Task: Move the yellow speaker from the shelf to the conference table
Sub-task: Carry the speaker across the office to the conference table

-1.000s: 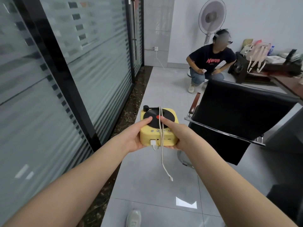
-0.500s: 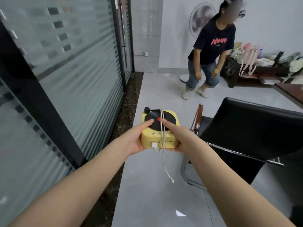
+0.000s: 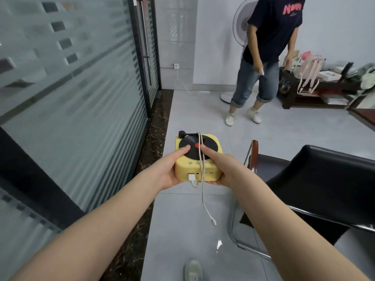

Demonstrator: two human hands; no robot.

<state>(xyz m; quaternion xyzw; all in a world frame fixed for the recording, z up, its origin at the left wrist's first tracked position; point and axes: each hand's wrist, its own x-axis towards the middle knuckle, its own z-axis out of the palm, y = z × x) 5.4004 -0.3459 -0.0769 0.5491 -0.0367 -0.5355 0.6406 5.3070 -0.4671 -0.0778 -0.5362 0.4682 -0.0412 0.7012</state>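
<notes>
The yellow speaker (image 3: 183, 170), shaped like a small record player with a black disc on top, is carried in the air above the grey tiled floor. My left hand (image 3: 169, 168) grips its left side, thumb on the disc. My right hand (image 3: 224, 169) grips its right side, thumb also on the disc. A white cable (image 3: 203, 191) lies over the top and hangs loose below the speaker. A brown corner of the conference table (image 3: 365, 117) shows at the far right edge.
A black office chair (image 3: 316, 185) stands close on the right. A frosted glass wall (image 3: 77, 88) runs along the left. A person (image 3: 263, 57) stands ahead beside a standing fan (image 3: 238, 25). A low dark bench (image 3: 316, 92) with bags sits at the back right.
The view has moved forward along the glass wall with the speaker held the same way. The person ahead rose from a squat to standing. The chair is nearer on the right.
</notes>
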